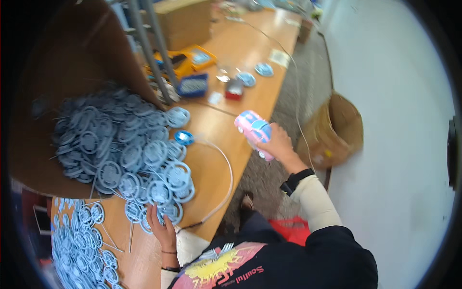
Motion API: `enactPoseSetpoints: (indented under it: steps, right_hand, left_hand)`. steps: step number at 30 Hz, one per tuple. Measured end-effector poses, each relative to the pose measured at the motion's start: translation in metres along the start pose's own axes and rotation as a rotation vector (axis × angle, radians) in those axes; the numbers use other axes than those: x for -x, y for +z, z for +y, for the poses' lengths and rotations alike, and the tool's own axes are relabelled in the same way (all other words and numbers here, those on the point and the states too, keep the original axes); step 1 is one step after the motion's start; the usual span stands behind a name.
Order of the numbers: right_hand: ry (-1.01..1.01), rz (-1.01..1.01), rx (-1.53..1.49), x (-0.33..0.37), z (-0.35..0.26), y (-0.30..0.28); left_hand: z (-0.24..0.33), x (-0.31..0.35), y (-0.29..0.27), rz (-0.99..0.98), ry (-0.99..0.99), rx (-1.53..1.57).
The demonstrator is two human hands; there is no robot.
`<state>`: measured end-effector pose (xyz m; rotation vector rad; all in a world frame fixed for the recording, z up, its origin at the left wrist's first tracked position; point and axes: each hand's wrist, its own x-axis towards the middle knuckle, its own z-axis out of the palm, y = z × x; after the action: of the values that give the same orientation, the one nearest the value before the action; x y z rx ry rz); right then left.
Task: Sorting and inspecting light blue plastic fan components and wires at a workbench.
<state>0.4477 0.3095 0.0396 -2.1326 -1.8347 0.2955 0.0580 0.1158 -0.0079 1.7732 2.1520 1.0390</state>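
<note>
A: What's furthest left?

B: At eight o'clock, a spread of light-blue discs (79,245) on the wooden table (207,156). At nine, a bigger pile (120,144) spills from a cardboard box (113,48).

A: And the left hand (164,236)?

B: At seven, fingers loosely parted against the pile's near edge. I can't tell whether it grips a disc.

A: Then?

B: Just off centre, toward two, a pink toy car (252,127) with blue windows. The right hand (280,143), to its right, is closed around its side. A brown bin (344,130) stands at three.
</note>
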Motion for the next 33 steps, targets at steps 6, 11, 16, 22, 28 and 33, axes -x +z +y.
enactPoseSetpoints:
  steps: [6,11,16,22,28,33]
  right_hand:
    - [0.465,0.164,-0.082,0.191,0.119,-0.044]
    - [1.035,0.253,-0.055,0.364,0.186,-0.054]
    - [1.511,0.336,-0.118,0.482,0.208,-0.006]
    - [1.700,0.463,-0.150,0.547,0.233,0.099]
    - [1.824,0.441,-0.289,0.523,0.251,0.133]
    - [1.923,0.323,-0.299,0.513,0.256,0.157]
  left_hand:
    - [0.010,-0.026,0.029,-0.138,0.256,0.115]
    - [0.044,-0.036,0.075,-0.294,0.415,0.200]
    - [0.095,-0.037,0.105,-0.417,0.545,0.294]
    - [0.155,-0.031,0.132,-0.599,0.680,0.307]
    - [0.185,-0.042,0.149,-0.591,0.753,0.204]
    - [0.205,-0.059,0.167,-0.589,0.749,0.119]
